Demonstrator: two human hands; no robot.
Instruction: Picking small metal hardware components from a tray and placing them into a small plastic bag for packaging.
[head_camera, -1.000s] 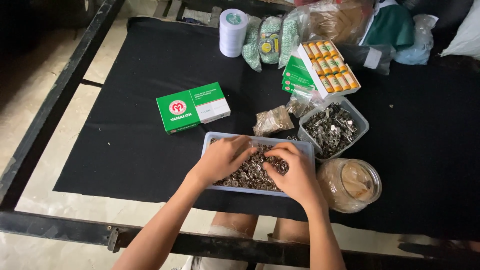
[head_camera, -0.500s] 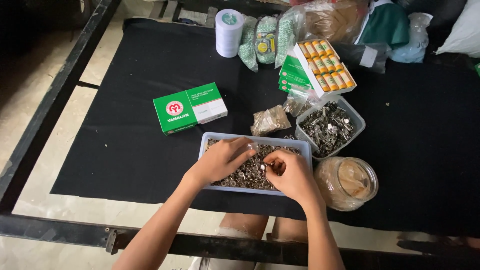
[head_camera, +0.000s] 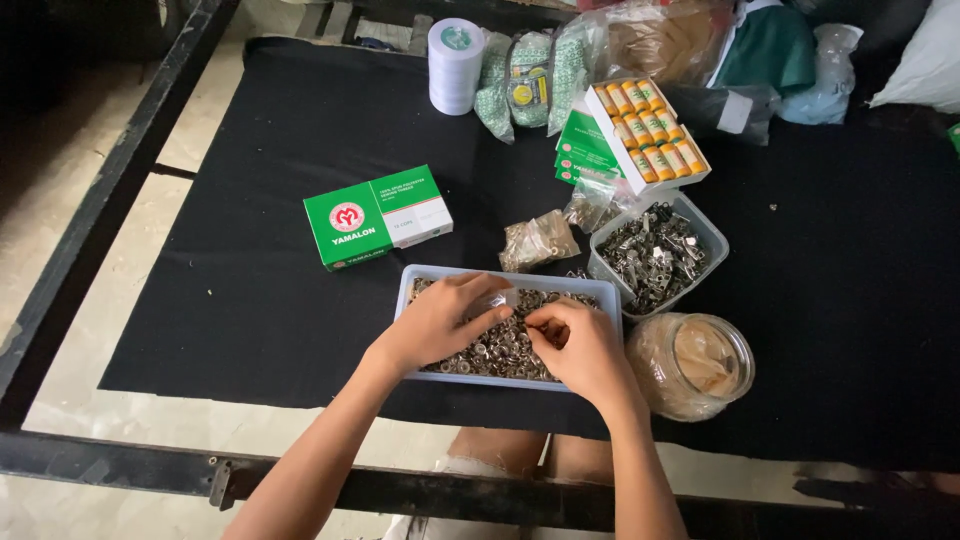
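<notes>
A pale blue rectangular tray (head_camera: 410, 285) filled with small metal rings sits on a black cloth (head_camera: 250, 250). My left hand (head_camera: 440, 322) rests inside the tray and pinches a small clear plastic bag (head_camera: 497, 300) between thumb and fingers. My right hand (head_camera: 578, 345) is beside it over the rings, its fingertips pinched together at the bag's mouth; what it holds is too small to tell.
A green and white box (head_camera: 375, 215) lies left of the tray. Behind it stand a clear tub of metal clips (head_camera: 655, 250), a small bag of parts (head_camera: 538, 240), a box of yellow thread spools (head_camera: 645, 135), and a white tape roll (head_camera: 455, 65). A plastic jar (head_camera: 695, 365) stands at right.
Both hands have shifted slightly within the tray; the left hand now holds up the small clear bag and the right fingertips have come to it.
</notes>
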